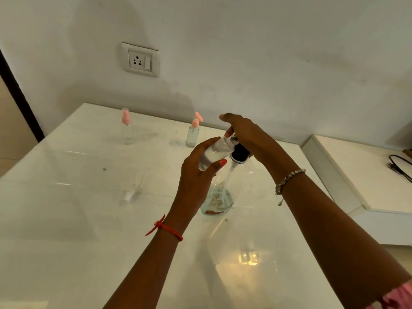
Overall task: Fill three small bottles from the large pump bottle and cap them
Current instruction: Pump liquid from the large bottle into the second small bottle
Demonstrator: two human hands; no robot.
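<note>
— Small bottle (214, 155)?
— Off the desk (89, 219), in the left grip (200, 166), fingers and thumb curled round its body. Tilted, long axis slanting up to the right, mouth against the nozzle.
— Right grip (247, 134)?
— Bent over the black pump head (239, 151) of the large pump bottle (223, 188), seemingly pressing down.
— Next?
— Probably capping: loose white cap (129, 195) lying on the left grip's side, well apart.
</note>
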